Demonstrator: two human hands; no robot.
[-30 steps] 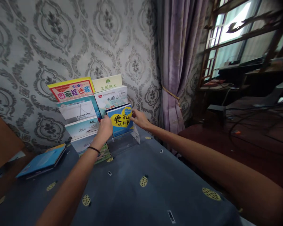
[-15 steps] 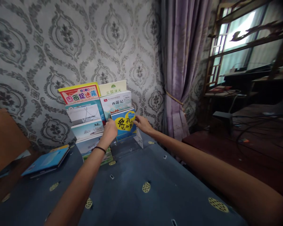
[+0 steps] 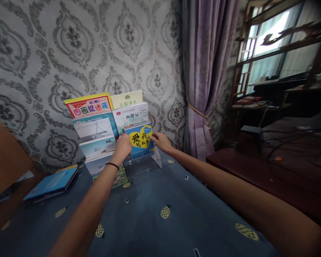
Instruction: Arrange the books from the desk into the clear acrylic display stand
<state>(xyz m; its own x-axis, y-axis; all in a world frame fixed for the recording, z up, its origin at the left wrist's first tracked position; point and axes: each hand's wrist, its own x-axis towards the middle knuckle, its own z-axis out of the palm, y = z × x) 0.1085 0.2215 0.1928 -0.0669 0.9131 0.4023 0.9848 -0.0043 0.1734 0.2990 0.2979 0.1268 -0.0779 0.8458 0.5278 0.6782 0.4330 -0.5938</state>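
Note:
A blue book with a yellow heart [image 3: 140,140] stands tilted back in the right column of a clear tiered book rack [image 3: 157,159]. My left hand [image 3: 123,144] is closed at the book's left edge, its fingertips partly hidden. At the opposite edge, my right hand [image 3: 162,141] pinches the cover between thumb and fingers. Behind it in the same column stand a white book [image 3: 132,116] and a cream book [image 3: 127,100]. The left column holds several books, among them a red and yellow one [image 3: 89,107] at the top and a landscape-covered one [image 3: 98,167] at the bottom.
The rack stands on a dark blue cloth [image 3: 147,217] with pineapple prints, near a patterned wall. Blue books [image 3: 52,182] lie flat at the left beside a brown cardboard box [image 3: 8,160]. A purple curtain [image 3: 203,89] hangs behind, and cables [image 3: 289,153] lie at the right.
The view has shifted very slightly. Both hands stay at the sides of the blue book, which keeps its place in the rack.

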